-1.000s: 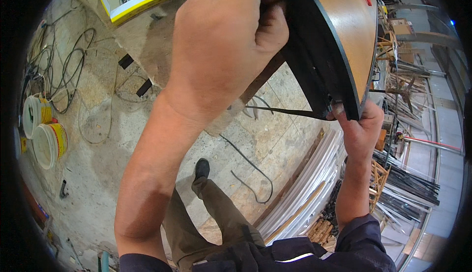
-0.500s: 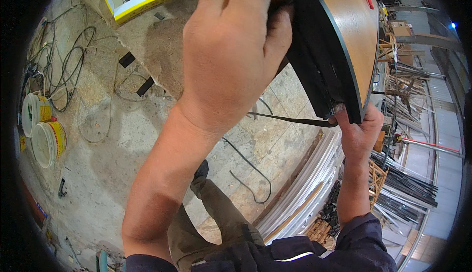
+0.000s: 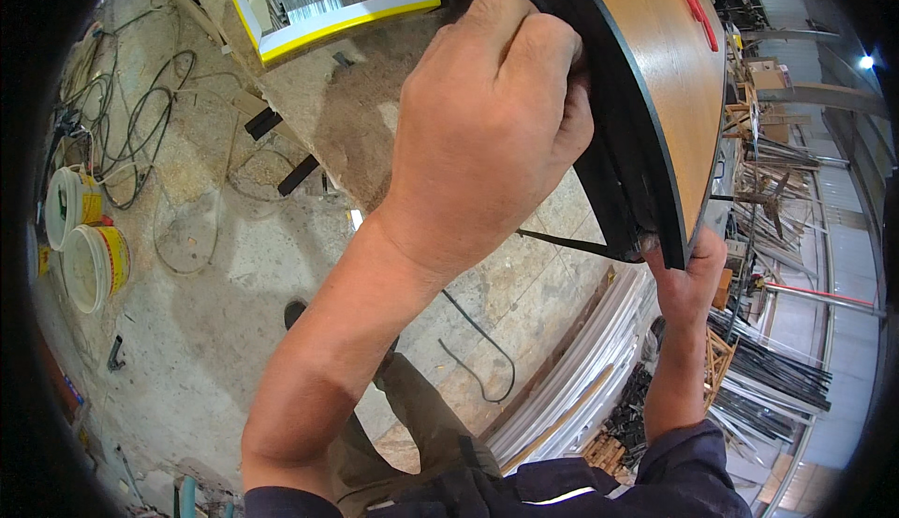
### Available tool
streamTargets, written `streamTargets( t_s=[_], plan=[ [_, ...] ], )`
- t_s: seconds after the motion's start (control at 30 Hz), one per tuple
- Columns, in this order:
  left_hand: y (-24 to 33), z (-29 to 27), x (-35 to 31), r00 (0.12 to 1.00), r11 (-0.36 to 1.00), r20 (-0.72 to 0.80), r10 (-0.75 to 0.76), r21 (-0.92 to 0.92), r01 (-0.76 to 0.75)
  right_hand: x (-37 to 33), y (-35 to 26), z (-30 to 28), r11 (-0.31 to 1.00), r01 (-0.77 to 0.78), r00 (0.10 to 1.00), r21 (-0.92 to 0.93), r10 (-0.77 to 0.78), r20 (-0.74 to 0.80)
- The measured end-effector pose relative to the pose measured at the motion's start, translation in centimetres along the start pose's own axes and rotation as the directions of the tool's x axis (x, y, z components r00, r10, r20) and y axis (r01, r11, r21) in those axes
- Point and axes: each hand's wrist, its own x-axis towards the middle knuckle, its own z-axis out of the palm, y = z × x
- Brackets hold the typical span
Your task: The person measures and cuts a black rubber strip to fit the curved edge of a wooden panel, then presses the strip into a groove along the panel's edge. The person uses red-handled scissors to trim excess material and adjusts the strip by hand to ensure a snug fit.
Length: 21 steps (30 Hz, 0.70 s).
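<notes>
A black frame [image 3: 646,115] with a wood-coloured face [image 3: 655,59] stands at the upper right, its edge turned toward me. My left hand [image 3: 496,134] is closed against the frame's inner edge, thumb pressed to the curled fingers; whatever they pinch is hidden. At the frame's lower corner, my right hand [image 3: 691,279] is wrapped round it, with part of the fingers out of sight behind. A thin black strip [image 3: 571,242] runs from behind my left wrist to that corner. On the wood-coloured face lies a red, slim-handled tool [image 3: 696,14].
White buckets [image 3: 86,270] and coiled cables [image 3: 140,143] are on the concrete floor at left. A white-and-yellow-edged frame [image 3: 346,26] lies at the far side. Long white profiles [image 3: 562,368] lie near my right leg. Racks of dark bars [image 3: 773,359] stand at right.
My left hand has shifted right and a little nearer along the frame. The frame's lower corner and my right hand sit slightly lower in view, and the floor scene has shifted right.
</notes>
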Motion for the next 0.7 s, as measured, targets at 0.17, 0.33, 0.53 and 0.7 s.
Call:
streamTargets(
  t_s=[0.17, 0.33, 0.53, 0.7],
  plan=[
    [-0.3, 0.1, 0.1, 0.999, 0.998, -0.008, 0.044, 0.047, -0.044, -0.2, -0.5, -0.5, 0.998, 0.022, 0.998, -0.057, -0.019, 0.061],
    [0.3, 0.1, 0.3, 1.000, 0.999, 0.002, 0.028, 0.037, -0.028, 0.0, -0.7, -0.5, 0.994, 0.046, 0.998, -0.100, -0.041, 0.052],
    [0.8, -0.2, 0.8, 0.998, 0.994, 0.057, 0.025, 0.105, -0.031, 0.4, -0.6, -0.4, 0.996, -0.002, 0.999, -0.095, 0.007, 0.050],
    [-0.9, -0.9, 1.2, 1.000, 0.949, -0.011, -0.012, 0.315, 0.015, 0.0, -0.9, -0.1, 1.000, -0.003, 0.998, 0.012, 0.002, 0.061]
  ],
)
